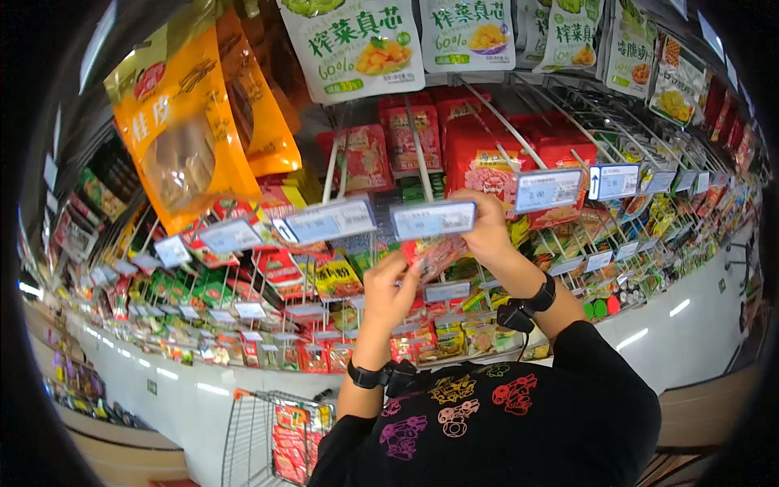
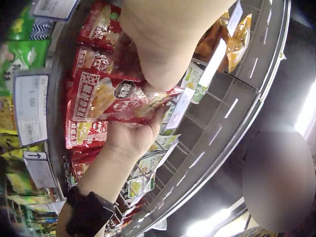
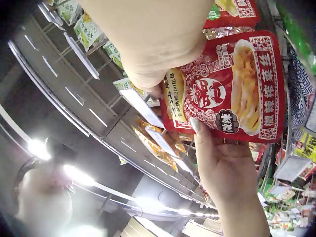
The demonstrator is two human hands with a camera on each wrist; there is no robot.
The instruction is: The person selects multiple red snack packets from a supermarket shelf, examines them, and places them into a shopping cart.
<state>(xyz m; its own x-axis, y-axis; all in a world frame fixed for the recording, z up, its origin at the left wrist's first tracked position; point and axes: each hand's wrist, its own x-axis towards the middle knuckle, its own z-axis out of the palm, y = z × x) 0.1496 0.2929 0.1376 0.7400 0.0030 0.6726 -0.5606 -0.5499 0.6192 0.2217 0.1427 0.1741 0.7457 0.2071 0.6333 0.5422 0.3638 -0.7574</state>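
Both hands hold a red pouch of shredded pickled mustard [image 3: 210,94], up close to the shelf hooks. My left hand [image 1: 388,288] pinches its edge in the head view. In the right wrist view, that hand's thumb [image 3: 203,140] lies on the printed front. At the other side of the pouch, my right hand [image 1: 488,231] grips it, partly covered by a price tag [image 1: 434,220] in the head view. From the left wrist, the right palm [image 2: 131,136] shows close against the pouch. Some fingers are hidden behind it.
More red pouches [image 1: 487,166] hang on hooks behind. Large green-and-white pouches [image 1: 357,49] and an orange bag [image 1: 182,138] hang above. Price tags [image 1: 548,191] jut out along the rack. A wire shopping cart [image 1: 243,430] with red packs stands at lower left.
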